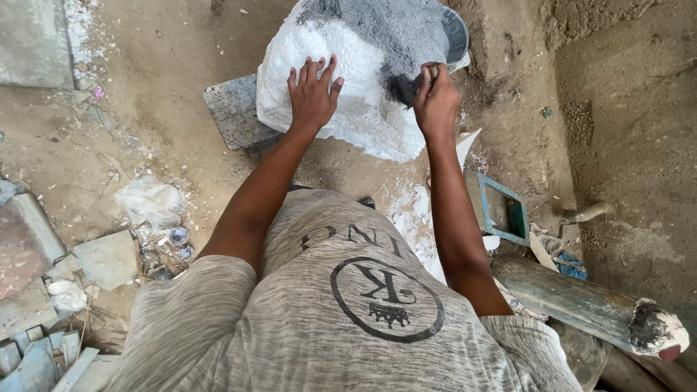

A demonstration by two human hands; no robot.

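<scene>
- The left hand (pixel 312 93) lies flat, fingers spread, on the white block (pixel 341 87), which sits on a grey slab (pixel 234 110) at the far edge of the dirt ground (pixel 167 43).
- The right hand (pixel 437 100) is clenched round a dark tool (pixel 404 88) pressed to the block's grey-dusted side; what kind of tool I cannot tell.
- A slip could drive the tool toward the bracing hand.
- The block overhangs the slab; hard pressure might tip it.
- Loose grey powder could blow up.

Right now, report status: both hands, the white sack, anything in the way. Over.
Left hand flat on white sack, open. Right hand shut on dark tool, at grey powder. Sack rests on grey slab. Nothing blocking the hands.
</scene>
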